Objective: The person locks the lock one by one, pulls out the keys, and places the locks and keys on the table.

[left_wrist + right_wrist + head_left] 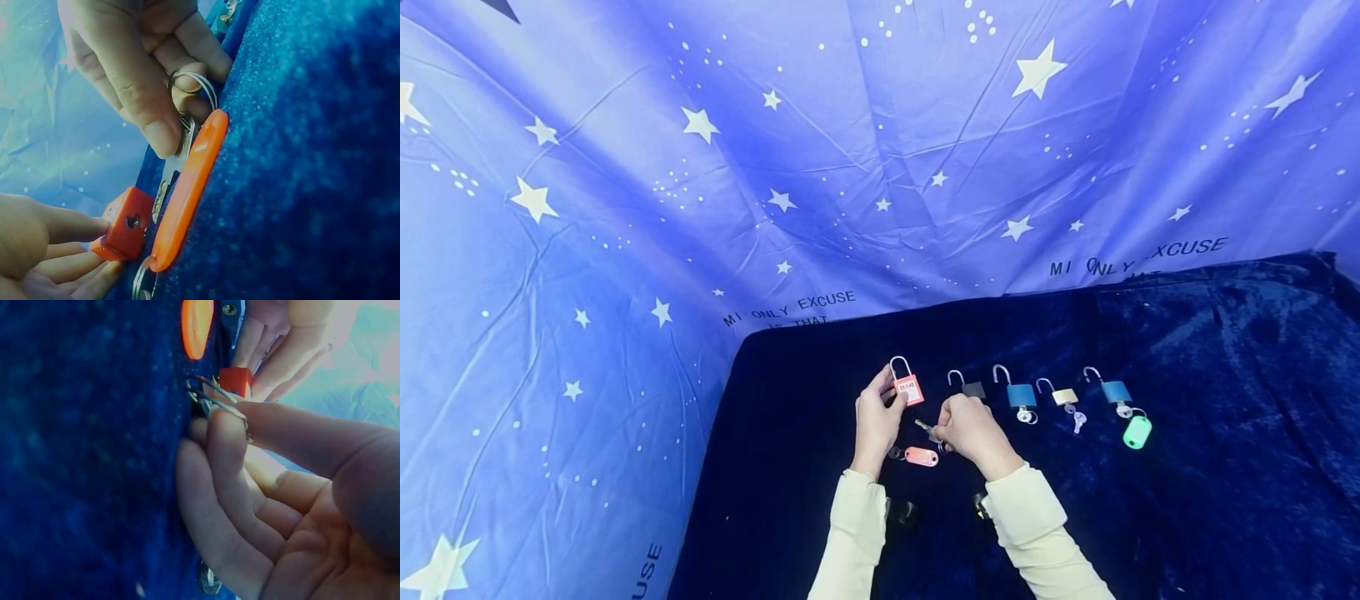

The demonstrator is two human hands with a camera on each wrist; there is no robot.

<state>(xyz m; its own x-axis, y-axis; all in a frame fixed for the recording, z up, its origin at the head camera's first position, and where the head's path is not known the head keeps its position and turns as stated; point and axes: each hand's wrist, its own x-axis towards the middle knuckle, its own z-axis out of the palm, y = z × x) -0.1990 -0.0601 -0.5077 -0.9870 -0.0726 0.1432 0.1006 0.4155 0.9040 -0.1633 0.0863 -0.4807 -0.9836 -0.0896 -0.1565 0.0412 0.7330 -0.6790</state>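
My left hand holds a red padlock between thumb and fingers, its shackle pointing up and closed. In the left wrist view the keyhole on the lock's underside shows. My right hand pinches a key on a metal ring between thumb and finger. The key's blade points toward the red padlock, its tip close to the lock's underside. Below the hands lies an orange key tag, with another ring at its end.
Right of the hands stand several padlocks with raised shackles: a black one, a blue one, a brass-coloured one and another blue one with a green tag. Dark blue cloth covers the table; a starry curtain hangs behind.
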